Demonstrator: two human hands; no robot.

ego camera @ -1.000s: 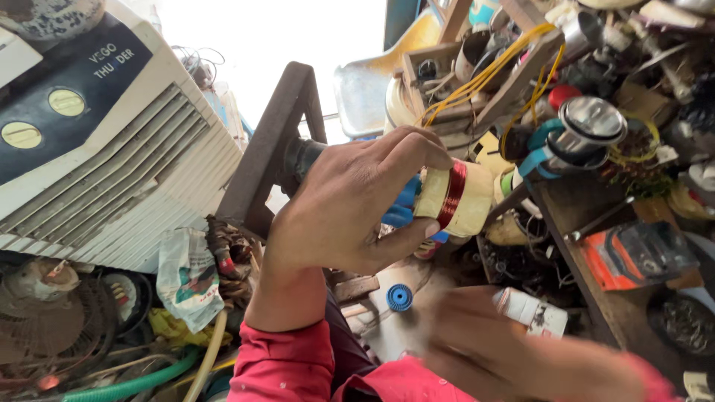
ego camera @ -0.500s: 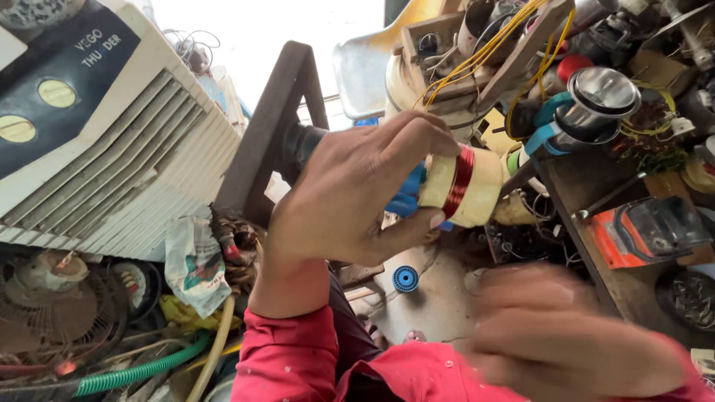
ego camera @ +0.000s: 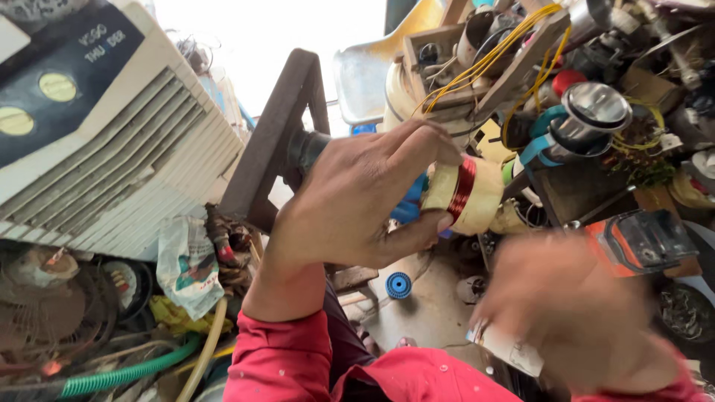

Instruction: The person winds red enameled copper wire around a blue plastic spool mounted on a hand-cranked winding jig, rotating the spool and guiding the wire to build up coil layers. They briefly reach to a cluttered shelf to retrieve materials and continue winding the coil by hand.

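At the far left stands a white air cooler [ego camera: 112,149] with slatted vents and a dark top panel carrying two round yellow dials. Beneath it the floor is heaped with clutter: a dusty fan grille [ego camera: 45,298], a crumpled printed plastic bag [ego camera: 186,264] and a green corrugated hose [ego camera: 126,372] curling along the bottom edge.

Near the middle, a dark brown wooden frame [ego camera: 272,134] leans upward, with a black shaft [ego camera: 309,147] projecting from it toward the right. The person's left hand [ego camera: 350,201], coming out of a red sleeve [ego camera: 287,361], is raised in front of this frame. Its grip is closed around a cream-coloured coil bobbin [ego camera: 469,195] wound with a narrow band of red copper wire: the thumb presses the underside and the fingers curl over the top. The bobbin sits just right of centre, in line with the shaft, with a blue part [ego camera: 411,201] showing behind it. Below it, on the floor, lies a small blue toothed wheel [ego camera: 398,284].

Further right, the right hand [ego camera: 588,313] is heavily blurred at the lower right; a pale flat piece [ego camera: 510,348] shows at its lower edge, but whether the grip is closed on it cannot be told. Behind, a crowded surface [ego camera: 573,190] holds yellow wires [ego camera: 514,33], a shiny metal cylinder [ego camera: 596,112] and an orange and black tool [ego camera: 640,242].
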